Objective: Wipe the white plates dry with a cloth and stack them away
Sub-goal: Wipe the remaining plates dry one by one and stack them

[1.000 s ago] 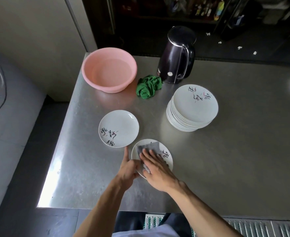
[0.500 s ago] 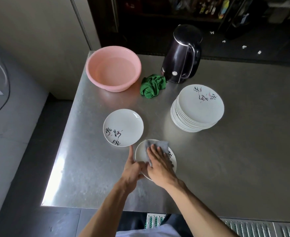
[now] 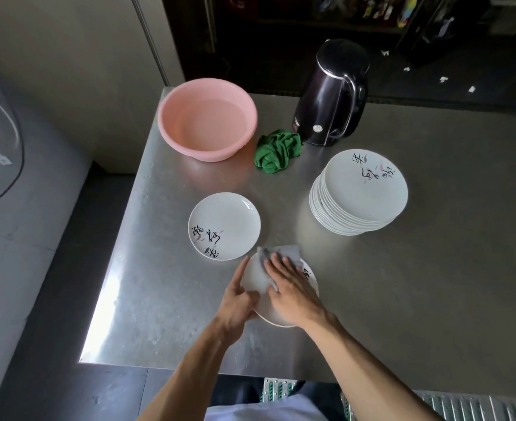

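Flat-fingered, the right hand (image 3: 293,296) presses the cloth (image 3: 281,253) onto the plate (image 3: 256,281) at the table's (image 3: 432,284) six o'clock, left hand (image 3: 238,302) pinching its nine o'clock rim, stack (image 3: 363,192) sitting at two o'clock.

The right hand (image 3: 294,296) lays its fingers (image 3: 276,267) on the grey fabric cloth (image 3: 284,253), atop a round white ceramic plate (image 3: 258,281). Beyond-left of the fingers: a single white plate (image 3: 224,220). Beyond-right: the white plate stack (image 3: 363,189). Farther beyond: crumpled green cloth (image 3: 278,151), between round pink plastic basin (image 3: 208,153) and black kettle (image 3: 329,101).
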Demonstrator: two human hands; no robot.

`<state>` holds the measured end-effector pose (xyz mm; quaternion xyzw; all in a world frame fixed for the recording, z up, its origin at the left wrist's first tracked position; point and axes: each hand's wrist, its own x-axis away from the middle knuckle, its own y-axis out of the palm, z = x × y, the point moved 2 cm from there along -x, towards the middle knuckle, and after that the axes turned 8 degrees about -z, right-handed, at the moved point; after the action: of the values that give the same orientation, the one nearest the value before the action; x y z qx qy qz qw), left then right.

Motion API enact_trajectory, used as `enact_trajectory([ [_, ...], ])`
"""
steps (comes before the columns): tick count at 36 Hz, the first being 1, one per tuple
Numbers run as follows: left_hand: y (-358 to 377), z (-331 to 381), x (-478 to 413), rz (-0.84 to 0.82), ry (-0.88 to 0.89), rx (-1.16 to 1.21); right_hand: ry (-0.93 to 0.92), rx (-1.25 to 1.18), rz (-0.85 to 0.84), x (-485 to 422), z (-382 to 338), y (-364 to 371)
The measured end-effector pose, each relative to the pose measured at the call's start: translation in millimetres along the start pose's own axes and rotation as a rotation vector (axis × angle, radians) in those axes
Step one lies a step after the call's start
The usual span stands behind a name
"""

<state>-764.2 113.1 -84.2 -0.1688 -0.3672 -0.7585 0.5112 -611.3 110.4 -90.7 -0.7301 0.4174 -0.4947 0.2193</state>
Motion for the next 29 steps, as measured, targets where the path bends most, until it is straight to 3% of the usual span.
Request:
enact_trajectory([
  [5,0.4,-11.6,3.2,0.086,0.027,0.058,0.251,0.095,0.070,15.5,15.6,-1.5],
  [7,6.6,-11.7,7.2,0.104,0.036,0.044,0.196,-0.042,0.048,19.1,12.6,3.1],
  [9,13.1,-7.2,8.9,0.148,0.043,0.006,0.029,-0.177,0.014,20.5,6.1,8.2],
  [12,22.2,-6.0,6.6,0.163,0.025,-0.077,-0.139,-0.083,-0.028,22.0,5.0,14.5],
  [19,24.7,-1.5,5.1,0.208,0.011,-0.051,0.240,0.056,0.081,22.3,30.1,3.8],
  [21,29.4,1.1,2.4,0.177,0.028,-0.074,0.205,0.015,0.052,22.6,23.9,6.1],
  [26,30.9,1.9,5.8,0.146,0.052,-0.074,-0.113,-0.085,-0.017,26.8,10.3,11.1],
  [29,27.9,-1.8,8.4,0.188,0.069,-0.087,-0.001,-0.026,0.017,24.4,25.9,3.8],
])
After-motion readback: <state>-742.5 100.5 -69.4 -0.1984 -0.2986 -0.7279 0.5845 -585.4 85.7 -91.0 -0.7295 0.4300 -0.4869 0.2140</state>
